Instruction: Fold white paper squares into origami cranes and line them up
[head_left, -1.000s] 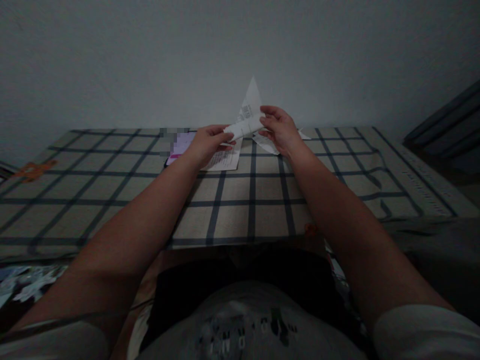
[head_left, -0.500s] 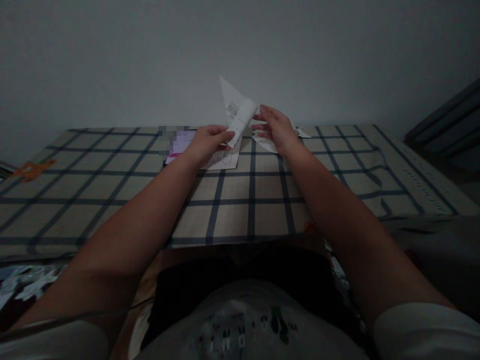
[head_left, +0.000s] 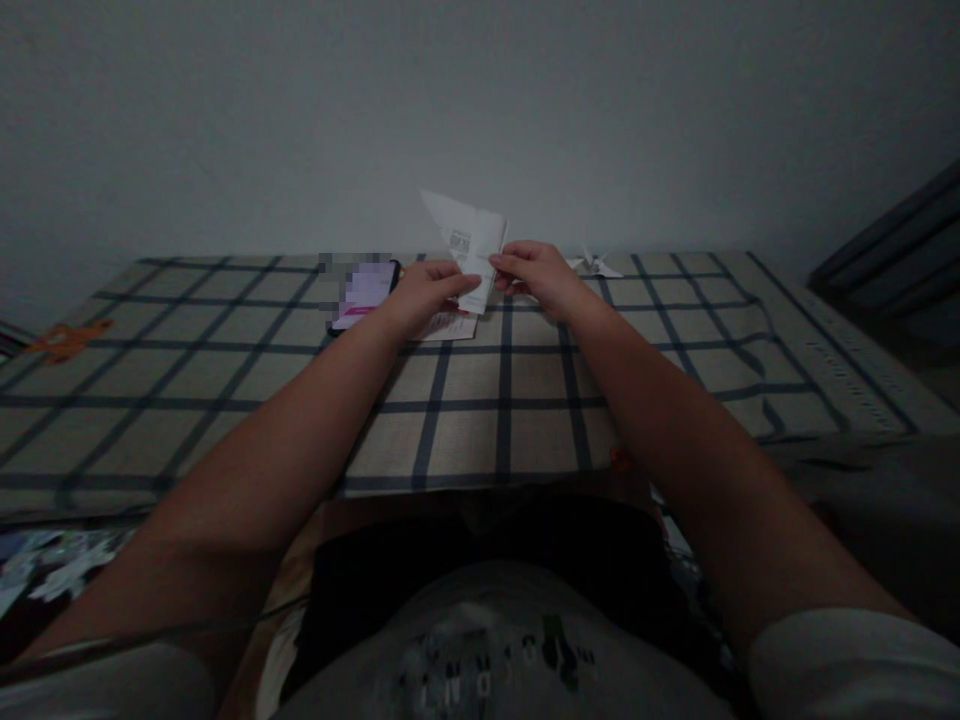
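A folded sheet of white printed paper (head_left: 484,238) is held up above the table, a pointed flap sticking out to its upper left. My left hand (head_left: 427,293) pinches its lower left edge between thumb and fingers. At the right edge, my right hand (head_left: 541,275) closes thumb and fingertips on the same paper. Beneath the left hand lies a printed sheet (head_left: 454,327), partly covered. A phone (head_left: 369,290) with a lit screen rests just left of that hand, partly blurred out by pixel blocks.
A checked cloth (head_left: 300,375) covers the table, which meets a plain wall (head_left: 480,110) at the back. Crumpled or folded white paper (head_left: 598,265) lies behind my right hand. An orange shape (head_left: 67,340) is at the far left of the cloth.
My right hand has moved left and down and now grips the paper's right edge, its fingers having been apart before. The paper has turned more upright, its flap tip lower and further left.
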